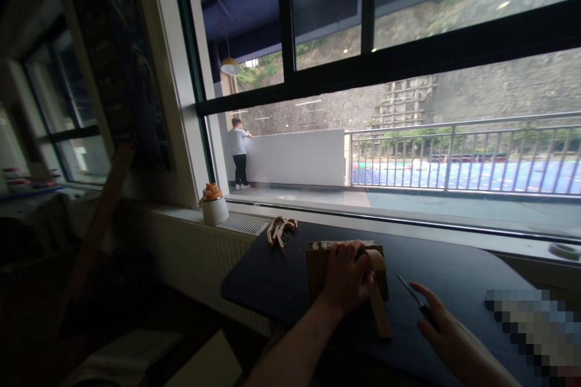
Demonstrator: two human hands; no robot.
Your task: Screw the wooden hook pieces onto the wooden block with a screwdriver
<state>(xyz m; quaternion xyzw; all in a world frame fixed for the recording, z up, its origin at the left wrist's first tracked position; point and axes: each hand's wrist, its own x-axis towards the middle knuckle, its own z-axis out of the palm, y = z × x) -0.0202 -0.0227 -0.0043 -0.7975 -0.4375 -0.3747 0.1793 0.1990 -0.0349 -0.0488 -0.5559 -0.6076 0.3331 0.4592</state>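
Hands first: what does each one hold?

Left hand [347,278] is clamped from above on the top of a wooden block [318,266]. Its fingers wrap over a pale wooden strip [380,314] that leans down the block's front face to the table. From where I stand, that grip looks meant to pin strip and block together so neither slides. Right hand [442,326] is well apart from it, low at the right. Its fingers are closed about a slim dark tool [408,290], whose tip points toward the block without touching it.

Where does the work sit?

Block and strip stand near the front middle of a dark table [272,284], which is set against the sill [512,247]. By my judgement, that position puts them within reach of both forearms.

Anything else on the surface?

A small heap of wooden pieces [281,230] lies at the far edge, behind and left of the block and apart from both hands. It is probably parked there so it does not get under the tool. On the sill just left of the table stands a white jar with an orange lid [213,205].

And beyond that?

A large window [408,60]. Outside it, a person [238,151] stands at a white wall on the terrace, with a railing [454,151] to the right. The lower right corner of the view is blurred out, so I cannot tell what lies there
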